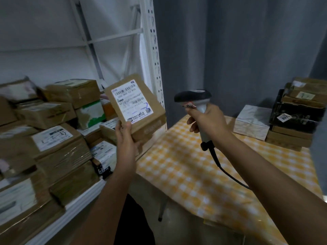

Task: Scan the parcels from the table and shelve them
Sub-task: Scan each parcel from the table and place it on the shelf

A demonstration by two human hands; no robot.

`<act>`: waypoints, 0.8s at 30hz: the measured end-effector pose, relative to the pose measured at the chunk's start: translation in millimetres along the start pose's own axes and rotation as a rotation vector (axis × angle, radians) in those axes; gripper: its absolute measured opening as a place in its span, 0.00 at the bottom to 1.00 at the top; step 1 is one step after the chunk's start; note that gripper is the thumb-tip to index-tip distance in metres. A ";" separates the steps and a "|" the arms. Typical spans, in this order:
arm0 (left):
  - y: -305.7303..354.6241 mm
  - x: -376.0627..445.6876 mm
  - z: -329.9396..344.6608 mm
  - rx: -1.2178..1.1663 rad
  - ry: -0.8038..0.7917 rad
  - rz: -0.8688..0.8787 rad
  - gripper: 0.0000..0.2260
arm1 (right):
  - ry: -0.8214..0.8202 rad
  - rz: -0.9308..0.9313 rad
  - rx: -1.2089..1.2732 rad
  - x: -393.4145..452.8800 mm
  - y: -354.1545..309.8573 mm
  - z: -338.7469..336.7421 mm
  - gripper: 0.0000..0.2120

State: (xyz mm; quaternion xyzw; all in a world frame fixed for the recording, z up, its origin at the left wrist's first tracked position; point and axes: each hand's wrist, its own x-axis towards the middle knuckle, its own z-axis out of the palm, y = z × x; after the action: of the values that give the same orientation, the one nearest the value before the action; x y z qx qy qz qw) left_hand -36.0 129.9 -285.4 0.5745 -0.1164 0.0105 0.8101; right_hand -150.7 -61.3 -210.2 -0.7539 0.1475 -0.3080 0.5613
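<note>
Parcel [136, 105]: small flat brown carton w/ white label facing the camera, held up tilted in the air betw. shelf [85, 198] and table [185, 167], over the shelf's near edge.
Handling (est.): looked light, since one hand carried it by a corner; stiff card walls, prob. ok to squeeze lightly. Tape on the side looked slick, so grip on bare card is safer. Contents unknown, fragility can't tell.
Where to hold: bottom edge or lower corner, clear of the label so the barcode stays readable.
Left hand [124, 132]: pinched the parcel's lower-left corner, thumb on the label face, fingers curled behind; parcel rose above and right of the hand.
Right hand [206, 121]: wrapped round the scanner [193, 98] grip, head pointing left toward the label; scanner just beside the parcel, not touching.
Cable [224, 170]: ran from the scanner base down over the table.
Rest of parcels [290, 119]: stack at the table's far right, well apart from both hands.
Shelf: already crowded w/ boxes.
</note>
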 end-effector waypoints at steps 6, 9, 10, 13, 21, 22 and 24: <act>35.2 34.3 -35.6 0.291 0.172 -0.071 0.44 | -0.053 0.024 0.003 -7.7 4.0 16.9 0.11; 41.1 49.1 -45.0 0.316 0.173 -0.152 0.45 | -0.055 0.031 -0.005 -9.8 6.0 19.7 0.12; 41.5 53.8 -47.1 0.322 0.178 -0.174 0.46 | -0.055 0.032 -0.009 -10.4 6.6 20.1 0.12; 45.5 58.5 -47.8 0.387 0.184 -0.210 0.48 | -0.061 0.038 -0.009 -11.3 8.2 20.5 0.11; 68.1 46.2 -31.9 0.991 0.160 -0.046 0.26 | -0.074 0.061 0.006 -10.0 12.7 19.4 0.12; 68.0 50.9 -33.7 0.983 0.141 -0.062 0.25 | -0.076 0.058 0.007 -10.2 12.9 19.2 0.12; 65.9 59.8 -37.7 0.893 0.110 -0.105 0.24 | -0.079 0.053 0.007 -10.0 13.3 19.2 0.12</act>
State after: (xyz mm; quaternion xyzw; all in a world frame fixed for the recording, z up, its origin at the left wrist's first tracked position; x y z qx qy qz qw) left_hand 18.9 180.4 -224.0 0.8713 -0.0278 0.0491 0.4875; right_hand -144.7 -45.4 -229.2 -0.7593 0.1442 -0.2635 0.5772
